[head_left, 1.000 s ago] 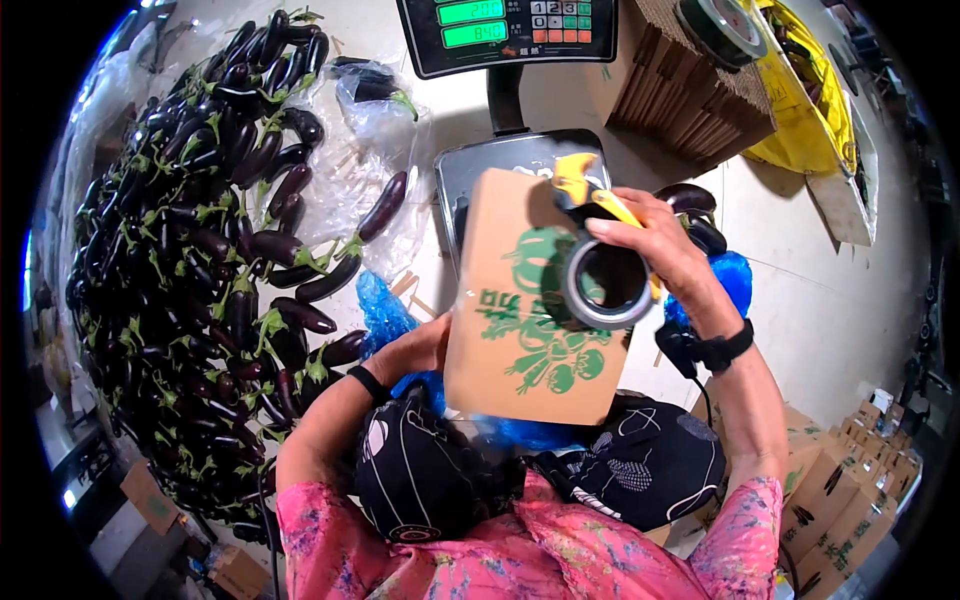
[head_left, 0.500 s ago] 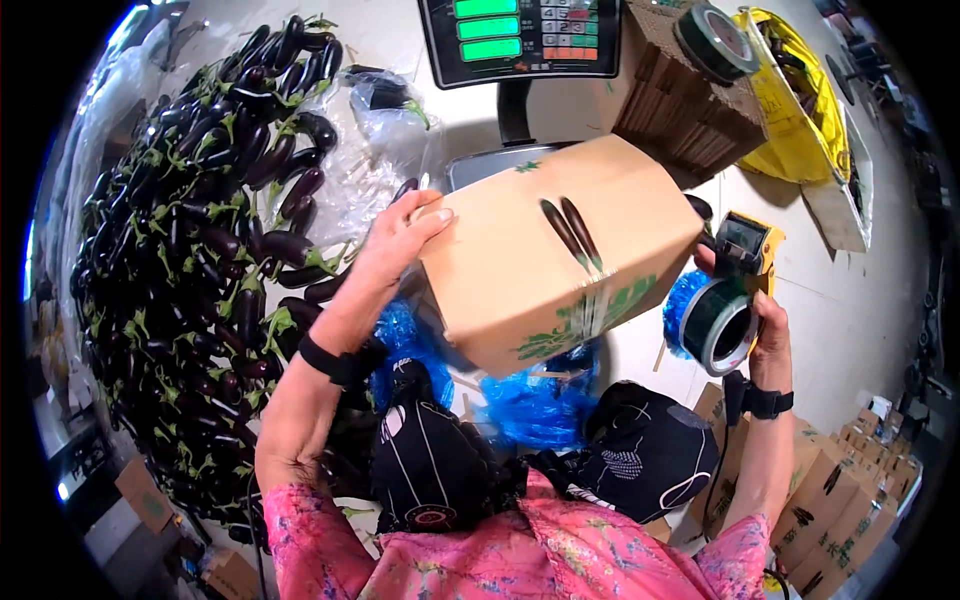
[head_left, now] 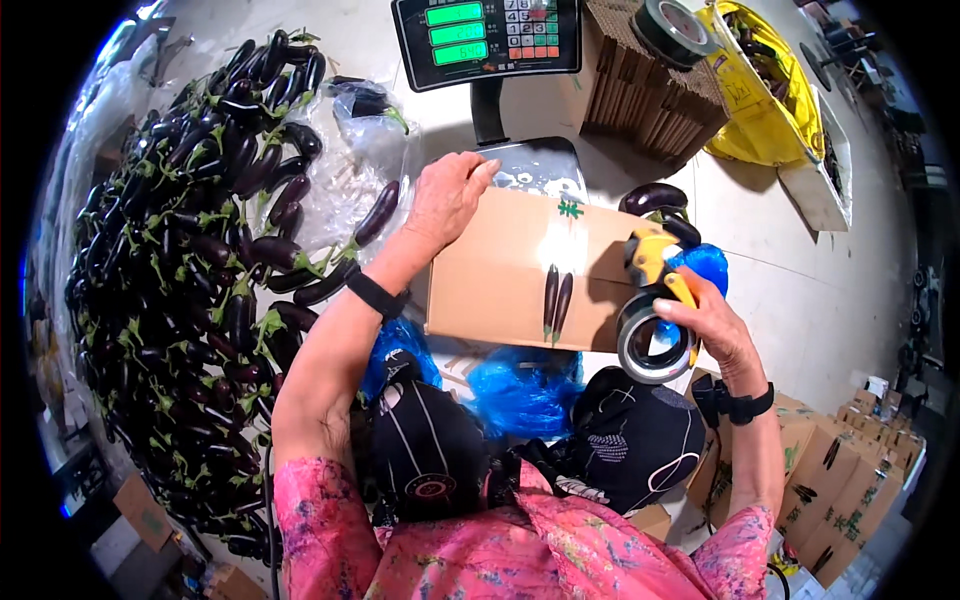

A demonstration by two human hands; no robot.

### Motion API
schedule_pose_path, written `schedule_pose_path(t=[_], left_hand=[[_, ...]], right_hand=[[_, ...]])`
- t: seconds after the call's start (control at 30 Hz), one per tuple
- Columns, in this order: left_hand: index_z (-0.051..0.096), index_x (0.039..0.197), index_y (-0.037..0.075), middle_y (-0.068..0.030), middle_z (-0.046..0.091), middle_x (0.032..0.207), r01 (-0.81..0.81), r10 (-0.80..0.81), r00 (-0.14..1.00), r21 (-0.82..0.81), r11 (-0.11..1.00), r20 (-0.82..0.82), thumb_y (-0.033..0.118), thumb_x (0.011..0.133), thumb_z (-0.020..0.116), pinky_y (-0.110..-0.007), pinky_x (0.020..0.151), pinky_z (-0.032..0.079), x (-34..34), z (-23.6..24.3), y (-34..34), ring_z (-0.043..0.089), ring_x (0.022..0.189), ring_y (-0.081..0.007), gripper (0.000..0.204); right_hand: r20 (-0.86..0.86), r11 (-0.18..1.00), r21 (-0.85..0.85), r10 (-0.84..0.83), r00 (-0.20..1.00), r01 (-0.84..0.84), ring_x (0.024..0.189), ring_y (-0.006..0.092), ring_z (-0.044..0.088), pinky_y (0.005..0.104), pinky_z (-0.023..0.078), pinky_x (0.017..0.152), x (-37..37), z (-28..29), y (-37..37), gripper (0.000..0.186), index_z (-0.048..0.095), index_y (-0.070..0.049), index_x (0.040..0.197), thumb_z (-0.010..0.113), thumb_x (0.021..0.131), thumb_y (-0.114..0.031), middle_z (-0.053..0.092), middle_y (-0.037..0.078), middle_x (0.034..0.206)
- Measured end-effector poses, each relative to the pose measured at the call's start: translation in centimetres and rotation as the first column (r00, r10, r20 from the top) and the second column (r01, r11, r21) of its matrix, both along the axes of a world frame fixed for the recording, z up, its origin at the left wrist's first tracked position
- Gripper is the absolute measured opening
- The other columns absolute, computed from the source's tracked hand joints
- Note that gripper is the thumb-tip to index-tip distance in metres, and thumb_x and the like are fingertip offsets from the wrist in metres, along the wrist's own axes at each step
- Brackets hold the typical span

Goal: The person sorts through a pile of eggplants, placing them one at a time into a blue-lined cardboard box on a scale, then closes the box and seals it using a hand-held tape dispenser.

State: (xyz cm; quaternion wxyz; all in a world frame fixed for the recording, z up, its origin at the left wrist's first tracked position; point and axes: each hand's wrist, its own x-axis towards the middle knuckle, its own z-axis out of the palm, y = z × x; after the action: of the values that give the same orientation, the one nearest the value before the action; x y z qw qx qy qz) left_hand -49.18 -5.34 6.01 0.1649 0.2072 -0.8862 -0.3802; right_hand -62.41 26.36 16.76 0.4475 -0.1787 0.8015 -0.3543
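A closed cardboard box (head_left: 490, 270), printed with two eggplants, lies in front of me between my knees and the scale. My left hand (head_left: 447, 200) grips its far left corner, fingers bent over the edge. Held in my right hand (head_left: 715, 320) is a yellow tape dispenser (head_left: 652, 255) carrying a large roll of tape (head_left: 632, 350). The dispenser is over the right end of the box, its head near that edge; I cannot tell whether the tape touches the cardboard. Blue plastic bags (head_left: 525, 390) are below the box's near side.
A big heap of eggplants (head_left: 170, 330) spreads on the left, beside a clear plastic bag (head_left: 370, 150). Beyond the box stands a scale (head_left: 490, 45). Flat cardboard (head_left: 650, 100) is stacked behind, topped by another tape roll (head_left: 675, 30). Two eggplants (head_left: 655, 198) lie right; packed boxes (head_left: 830, 490) stand lower right.
The box has turned level and lowered, its tilt gone. My left hand has shifted to its far edge. My right hand has brought the tape dispenser leftward onto the box's right end.
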Motion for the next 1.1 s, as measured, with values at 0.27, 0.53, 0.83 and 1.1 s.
schedule_pose_path(t=[0.27,0.53,0.83,1.1], left_hand=[[0.057,0.114,-0.002,-0.0156,0.060,0.106,-0.216,0.187,0.954,-0.104,0.971,-0.235,0.020,0.096,0.046,-0.032,0.085,0.046,4.7,2.3,1.8,0.058,0.099,-0.0246,0.030],[0.054,0.117,0.001,-0.0066,0.060,0.090,0.153,-0.080,0.988,0.815,0.558,-0.131,0.047,0.097,0.044,-0.023,0.075,0.045,7.0,9.5,5.1,0.057,0.084,-0.0127,0.052],[0.062,0.099,0.000,-0.0002,0.059,0.085,0.120,-0.073,0.993,0.873,0.474,-0.096,0.024,0.096,0.050,-0.022,0.073,0.043,7.3,7.9,4.9,0.053,0.077,-0.0076,0.027],[0.058,0.110,-0.002,-0.0028,0.062,0.099,0.195,0.079,0.975,0.972,0.129,-0.206,0.015,0.094,0.054,-0.022,0.080,0.046,7.7,4.5,4.6,0.057,0.088,-0.0082,0.024]], right_hand=[[-0.386,0.977,0.067,0.211,0.898,-0.200,0.085,0.0164,0.060,0.0298,0.048,0.078,1.8,3.2,-2.5,0.065,0.053,-0.001,0.112,0.080,0.066,-0.038,0.064,0.009,0.092],[-0.629,0.861,-0.130,0.312,0.712,-0.492,0.099,0.0297,0.062,0.0363,0.049,0.085,3.9,2.4,-7.2,0.074,0.048,0.000,0.119,0.085,0.063,-0.032,0.060,0.017,0.108],[-0.690,0.809,-0.101,0.362,0.626,-0.579,0.098,0.0342,0.061,0.0376,0.049,0.085,4.8,2.2,-9.9,0.072,0.048,0.001,0.118,0.084,0.064,-0.032,0.060,0.019,0.108],[-0.703,0.800,0.032,0.444,0.555,-0.599,0.095,0.0352,0.062,0.0383,0.049,0.083,5.7,2.9,-11.5,0.070,0.048,0.001,0.118,0.083,0.066,-0.031,0.061,0.019,0.105]])
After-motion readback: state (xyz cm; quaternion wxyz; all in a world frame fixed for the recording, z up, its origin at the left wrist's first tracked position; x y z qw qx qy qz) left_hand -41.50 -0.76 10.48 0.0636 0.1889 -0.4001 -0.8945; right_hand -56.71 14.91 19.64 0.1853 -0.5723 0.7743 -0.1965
